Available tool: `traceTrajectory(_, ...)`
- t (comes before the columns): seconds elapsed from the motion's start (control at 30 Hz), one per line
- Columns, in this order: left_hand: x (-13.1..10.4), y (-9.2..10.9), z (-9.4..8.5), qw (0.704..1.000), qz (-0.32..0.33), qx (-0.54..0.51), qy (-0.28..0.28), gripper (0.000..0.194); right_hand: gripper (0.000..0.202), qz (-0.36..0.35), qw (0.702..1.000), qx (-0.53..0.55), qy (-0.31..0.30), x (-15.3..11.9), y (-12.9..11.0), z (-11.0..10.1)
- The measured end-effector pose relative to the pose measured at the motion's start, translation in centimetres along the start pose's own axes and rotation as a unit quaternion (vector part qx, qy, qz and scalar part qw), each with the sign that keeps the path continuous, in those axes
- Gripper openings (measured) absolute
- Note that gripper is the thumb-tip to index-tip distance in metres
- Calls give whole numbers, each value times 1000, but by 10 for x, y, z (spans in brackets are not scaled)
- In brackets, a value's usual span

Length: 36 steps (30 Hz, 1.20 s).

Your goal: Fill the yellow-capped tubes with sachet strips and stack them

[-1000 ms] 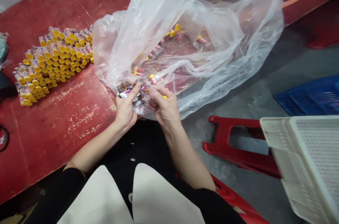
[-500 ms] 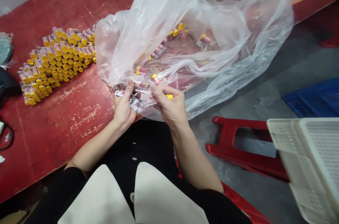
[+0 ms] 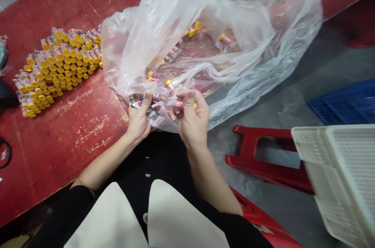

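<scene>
My left hand is closed around several small printed clear packets, its thumb pressed on top of them. Between the fingers and thumb of my right hand is a small clear tube with a pink label and a yellow cap. Both hands are close together at the near edge of a large clear plastic bag. Inside the bag lie several more yellow-capped tubes, partly veiled by the plastic. What sits under my left fingers is hidden.
To the left, a stacked pile of yellow-capped tubes rests on the worn red table. At the right stand a red stool, a white plastic crate and a blue crate on the grey floor.
My right hand has turned, so the tube's pink label now shows between its fingers. My left hand keeps its hold on the packets. The whole view has shifted slightly.
</scene>
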<state>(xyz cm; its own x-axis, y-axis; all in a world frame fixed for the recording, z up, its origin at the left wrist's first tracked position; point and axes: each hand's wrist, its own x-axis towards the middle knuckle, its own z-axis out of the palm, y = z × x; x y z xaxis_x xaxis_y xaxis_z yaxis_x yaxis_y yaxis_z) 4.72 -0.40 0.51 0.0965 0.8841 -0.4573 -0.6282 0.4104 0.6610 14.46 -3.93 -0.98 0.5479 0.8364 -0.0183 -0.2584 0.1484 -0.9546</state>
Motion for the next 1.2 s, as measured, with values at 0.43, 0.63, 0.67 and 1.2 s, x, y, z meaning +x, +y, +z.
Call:
traceTrajectory(0.43,-6,15,-7,997,10,59,-57,48,38,-143,970,-141,-137,-18,-18,-19)
traceTrajectory(0.63,-12,26,-16,994,19,57,-90,53,32,-227,948,-176,-134,-15,-22,-4)
traceTrajectory(0.67,-13,29,-19,994,20,57,-93,56,31,-245,942,-188,-132,-15,-21,-1)
traceTrajectory(1.2,21,86,-74,995,101,23,-14,49,38,-329,905,-204,-175,-1,18,92)
